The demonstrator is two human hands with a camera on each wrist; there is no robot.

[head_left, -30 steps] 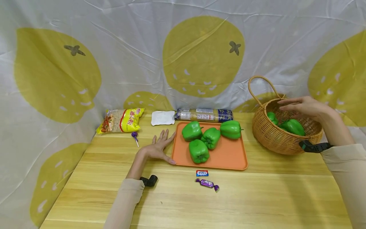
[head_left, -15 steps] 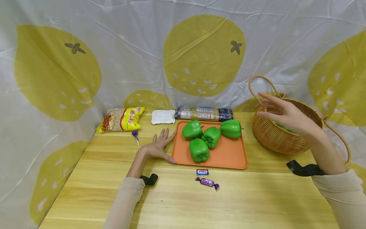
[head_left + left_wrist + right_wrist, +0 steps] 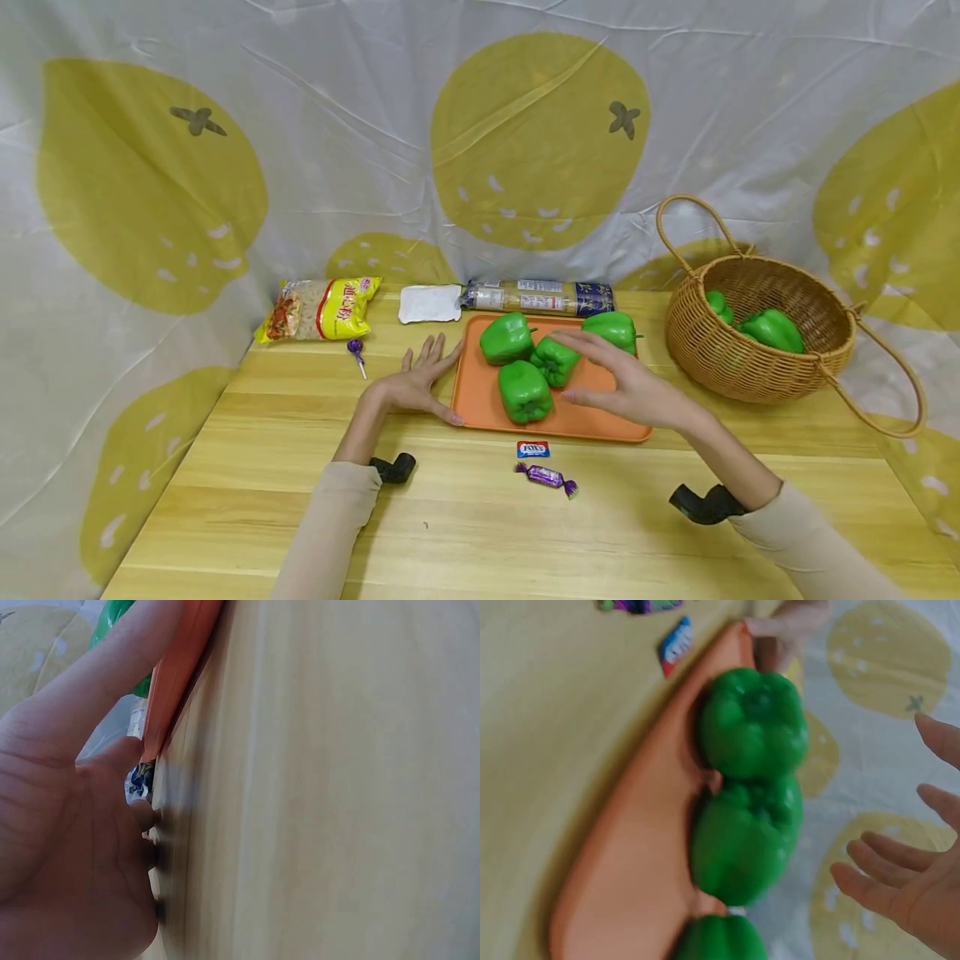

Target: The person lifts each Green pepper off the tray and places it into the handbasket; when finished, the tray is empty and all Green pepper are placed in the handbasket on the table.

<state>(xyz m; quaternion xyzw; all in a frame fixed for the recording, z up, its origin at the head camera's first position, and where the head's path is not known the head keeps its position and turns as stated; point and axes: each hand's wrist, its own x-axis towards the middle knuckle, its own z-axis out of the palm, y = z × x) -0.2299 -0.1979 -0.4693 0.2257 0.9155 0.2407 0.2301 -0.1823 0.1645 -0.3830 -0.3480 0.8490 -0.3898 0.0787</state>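
Note:
An orange tray (image 3: 592,423) bears several green bell peppers (image 3: 524,392). At its left edge my left hand (image 3: 408,390) rests with fingers spread; the left wrist view shows its thumb (image 3: 97,682) along the tray's side and other fingertips down at the tabletop. My right hand (image 3: 637,390) hovers over the tray's right part, holding nothing, its fingers and thumb apart and pointing at the peppers. In the head view it partly covers the middle pepper (image 3: 553,362). Another pepper (image 3: 611,330) lies at the back right of the tray, just behind that hand.
A wicker basket (image 3: 720,367) with green peppers (image 3: 772,331) inside stands at the right, handles folded outward. Behind the tray lie a long noodle pack (image 3: 536,297) and a white packet (image 3: 430,303). A yellow bag (image 3: 318,310) and lollipop (image 3: 356,348) are left; two candies (image 3: 544,476) lie in front.
My right hand has come away from above the basket, moving left and toward me to the tray, uncovering the peppers in the basket. My left hand has stayed at the tray's edge.

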